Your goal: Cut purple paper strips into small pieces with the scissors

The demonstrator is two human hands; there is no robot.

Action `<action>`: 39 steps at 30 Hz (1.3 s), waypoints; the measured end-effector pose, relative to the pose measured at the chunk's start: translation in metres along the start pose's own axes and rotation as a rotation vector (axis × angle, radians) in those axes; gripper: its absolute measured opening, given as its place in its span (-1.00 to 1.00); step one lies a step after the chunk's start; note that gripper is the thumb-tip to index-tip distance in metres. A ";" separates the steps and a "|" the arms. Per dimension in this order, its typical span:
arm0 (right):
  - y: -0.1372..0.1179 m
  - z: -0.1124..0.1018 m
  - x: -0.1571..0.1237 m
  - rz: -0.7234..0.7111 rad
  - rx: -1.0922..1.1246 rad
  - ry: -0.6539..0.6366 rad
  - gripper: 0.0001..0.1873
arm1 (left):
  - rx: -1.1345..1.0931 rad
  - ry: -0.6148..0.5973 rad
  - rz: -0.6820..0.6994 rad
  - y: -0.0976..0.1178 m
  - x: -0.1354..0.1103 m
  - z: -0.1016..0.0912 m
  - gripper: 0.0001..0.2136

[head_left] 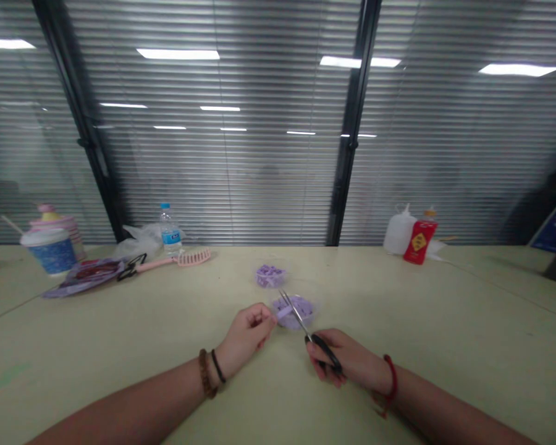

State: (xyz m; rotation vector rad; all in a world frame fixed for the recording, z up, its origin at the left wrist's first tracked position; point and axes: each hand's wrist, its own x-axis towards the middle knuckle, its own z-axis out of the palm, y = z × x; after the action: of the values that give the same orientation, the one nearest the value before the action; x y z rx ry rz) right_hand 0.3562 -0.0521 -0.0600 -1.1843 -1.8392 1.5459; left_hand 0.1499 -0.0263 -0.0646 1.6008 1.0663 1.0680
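Flat pale purple strip (283, 312), soft-looking, pinched in the left hand's fingers (261, 319), its end at the blades of black-handled steel scissors (294, 313), whose handles the right hand's fingers (322, 346) clench. Both are held just above a round clear plastic tub (291, 326) of purple pieces, on a pale green counter (120, 346); a second, similar tub (270, 276) sits just beyond.

Two hands (248, 334) (338, 360), lower centre. One pair of scissors (312, 327). One purple strip (283, 312). Two clear tubs (271, 276) (293, 312) of purple pieces (269, 275), centre. Upper left of the table (120, 346): one blue cup (50, 253), one water bottle (170, 232), one pink comb (192, 257), one purple packet (83, 278). Upper right: one white bottle (399, 232), one red bottle (419, 242).
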 end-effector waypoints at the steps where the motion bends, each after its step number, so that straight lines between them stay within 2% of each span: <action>1: 0.000 0.000 0.000 -0.001 0.001 -0.001 -0.43 | 0.000 0.000 0.000 0.000 0.000 0.000 -0.73; 13: -0.001 0.001 0.000 0.006 0.012 0.040 -0.44 | -0.018 -0.011 -0.009 0.001 0.002 -0.001 -0.72; 24: -0.004 0.000 0.000 -0.008 0.095 0.126 -0.42 | -0.049 0.071 -0.022 -0.001 0.004 -0.006 -0.77; 30: 0.001 -0.001 -0.001 0.000 0.085 -0.002 -0.38 | -0.141 0.160 0.022 0.002 0.004 -0.005 -0.77; 39: -0.006 0.003 -0.004 -0.016 0.045 -0.027 -0.39 | -0.076 -0.015 0.000 -0.001 0.002 -0.002 -0.73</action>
State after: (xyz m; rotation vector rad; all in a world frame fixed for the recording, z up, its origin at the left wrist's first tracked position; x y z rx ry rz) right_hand 0.3538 -0.0570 -0.0540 -1.1311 -1.8169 1.5940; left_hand 0.1488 -0.0237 -0.0648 1.5464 1.0040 1.0824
